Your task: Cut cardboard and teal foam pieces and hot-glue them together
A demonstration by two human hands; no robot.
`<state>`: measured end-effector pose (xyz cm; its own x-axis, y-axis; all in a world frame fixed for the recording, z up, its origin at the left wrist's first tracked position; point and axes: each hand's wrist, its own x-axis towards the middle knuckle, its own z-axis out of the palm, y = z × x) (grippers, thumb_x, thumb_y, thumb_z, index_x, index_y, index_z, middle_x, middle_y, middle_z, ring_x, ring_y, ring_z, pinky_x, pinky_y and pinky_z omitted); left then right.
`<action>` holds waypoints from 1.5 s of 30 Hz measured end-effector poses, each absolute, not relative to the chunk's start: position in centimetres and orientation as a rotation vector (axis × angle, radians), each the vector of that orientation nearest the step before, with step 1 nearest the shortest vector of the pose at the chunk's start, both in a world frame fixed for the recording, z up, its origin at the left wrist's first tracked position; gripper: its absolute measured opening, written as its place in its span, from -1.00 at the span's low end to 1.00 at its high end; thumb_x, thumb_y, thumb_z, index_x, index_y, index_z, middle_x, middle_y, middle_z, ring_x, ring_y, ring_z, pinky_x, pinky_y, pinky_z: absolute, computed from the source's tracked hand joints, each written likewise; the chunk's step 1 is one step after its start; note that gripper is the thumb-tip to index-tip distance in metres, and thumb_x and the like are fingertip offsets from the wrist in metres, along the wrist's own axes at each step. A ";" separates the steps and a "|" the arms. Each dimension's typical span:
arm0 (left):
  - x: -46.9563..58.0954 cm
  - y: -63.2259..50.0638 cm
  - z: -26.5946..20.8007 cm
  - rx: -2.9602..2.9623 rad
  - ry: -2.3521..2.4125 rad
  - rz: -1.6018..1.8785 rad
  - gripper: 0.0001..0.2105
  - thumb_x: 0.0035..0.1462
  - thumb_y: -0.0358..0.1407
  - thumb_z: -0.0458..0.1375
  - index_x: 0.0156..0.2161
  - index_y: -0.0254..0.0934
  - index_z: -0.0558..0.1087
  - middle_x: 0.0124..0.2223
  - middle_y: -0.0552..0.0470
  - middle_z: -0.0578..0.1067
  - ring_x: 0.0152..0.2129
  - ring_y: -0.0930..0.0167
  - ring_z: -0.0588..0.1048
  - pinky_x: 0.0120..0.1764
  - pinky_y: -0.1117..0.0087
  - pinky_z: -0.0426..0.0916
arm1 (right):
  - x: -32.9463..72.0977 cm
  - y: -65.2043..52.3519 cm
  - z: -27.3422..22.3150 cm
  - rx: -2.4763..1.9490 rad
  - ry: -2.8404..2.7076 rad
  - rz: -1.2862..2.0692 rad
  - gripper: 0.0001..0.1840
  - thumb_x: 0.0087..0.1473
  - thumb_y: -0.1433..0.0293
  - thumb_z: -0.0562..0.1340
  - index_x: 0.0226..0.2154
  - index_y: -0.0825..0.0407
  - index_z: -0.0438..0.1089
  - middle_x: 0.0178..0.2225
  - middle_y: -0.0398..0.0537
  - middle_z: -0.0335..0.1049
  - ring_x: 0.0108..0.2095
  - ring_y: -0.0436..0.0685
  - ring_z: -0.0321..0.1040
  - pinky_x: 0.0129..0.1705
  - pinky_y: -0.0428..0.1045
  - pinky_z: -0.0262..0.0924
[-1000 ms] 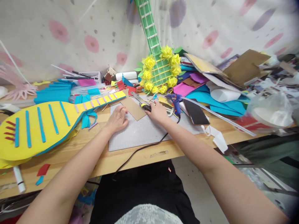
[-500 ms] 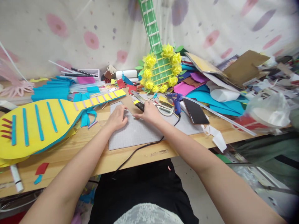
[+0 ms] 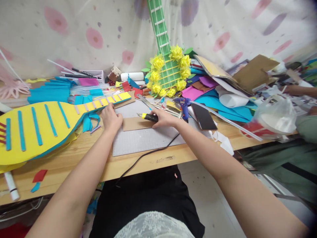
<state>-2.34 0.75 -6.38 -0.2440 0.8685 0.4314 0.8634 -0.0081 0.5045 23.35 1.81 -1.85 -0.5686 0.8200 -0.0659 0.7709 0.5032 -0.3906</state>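
My right hand point(image 3: 164, 118) is closed round a black and yellow box cutter point(image 3: 150, 117), its tip pointing left. Beneath the cutter lies a strip of brown cardboard point(image 3: 135, 125) on a grey cutting mat point(image 3: 138, 142). My left hand point(image 3: 112, 118) is at the mat's left edge, by the neck of a yellow paper guitar point(image 3: 37, 129) with blue stripes. Its thumb stands apart from the fingers, and the fingertips are partly hidden at the neck. Another piece of cardboard point(image 3: 127, 100) sticks out beside that neck. A metal ruler point(image 3: 144, 100) lies behind the cutter.
A blue glue gun point(image 3: 183, 105) and a phone point(image 3: 204, 117) lie right of the mat; a black cable point(image 3: 146, 158) crosses its front. A green paper guitar point(image 3: 170, 74) with yellow flowers stands behind. Paper sheets pile up at right, where another person's arm point(image 3: 300, 91) shows.
My left hand has moved left from the mat's middle to the yellow guitar's neck. The cardboard strip now shows on the mat under the box cutter. The view has shifted slightly.
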 end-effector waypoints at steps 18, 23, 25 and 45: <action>-0.3 -2.5 -5.6 2.389 1.913 0.660 -0.60 0.07 -0.06 0.05 -0.11 -0.33 0.42 -0.11 -0.19 0.41 -0.08 0.15 0.29 -0.02 0.12 0.19 | 21.2 3.6 -2.7 -1.716 -2.051 0.492 -0.65 0.09 0.23 0.12 -0.14 0.09 0.38 -0.20 0.04 0.42 -0.15 0.15 0.33 -0.14 0.00 0.16; -0.7 -2.6 -5.5 2.525 1.602 0.570 -0.47 -0.03 -0.01 0.15 0.00 -0.29 0.34 0.00 -0.13 0.36 -0.03 0.19 0.26 0.03 0.19 0.16 | 21.7 2.2 -2.2 -1.776 -2.029 0.545 -0.58 0.11 0.29 0.09 0.01 0.07 0.28 -0.15 0.06 0.44 -0.15 0.15 0.37 -0.13 -0.01 0.18; -0.2 -2.6 -5.6 2.447 1.748 0.590 -0.54 -0.02 -0.03 0.14 -0.07 -0.29 0.38 -0.06 -0.13 0.40 -0.06 0.18 0.28 0.01 0.18 0.17 | 21.5 1.8 -1.9 -1.778 -2.066 0.524 -0.51 0.11 0.32 0.08 0.11 0.07 0.18 -0.11 0.08 0.42 -0.14 0.15 0.37 -0.11 0.00 0.19; 1.4 -2.6 -6.5 2.361 1.919 0.711 -0.65 0.05 -0.18 0.05 -0.14 -0.39 0.46 -0.04 -0.16 0.46 -0.08 0.20 0.36 0.01 0.21 0.23 | 16.4 1.3 -1.0 -1.577 -2.636 0.271 -0.52 0.17 0.35 -0.02 0.15 0.00 0.10 -0.09 0.11 0.42 -0.11 0.21 0.37 -0.19 0.02 0.15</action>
<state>1.39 -2.60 -6.46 0.1420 0.9320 0.3335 0.9242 -0.2455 0.2926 16.37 1.28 -1.03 -0.4754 0.8788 -0.0401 0.8687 0.4617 -0.1796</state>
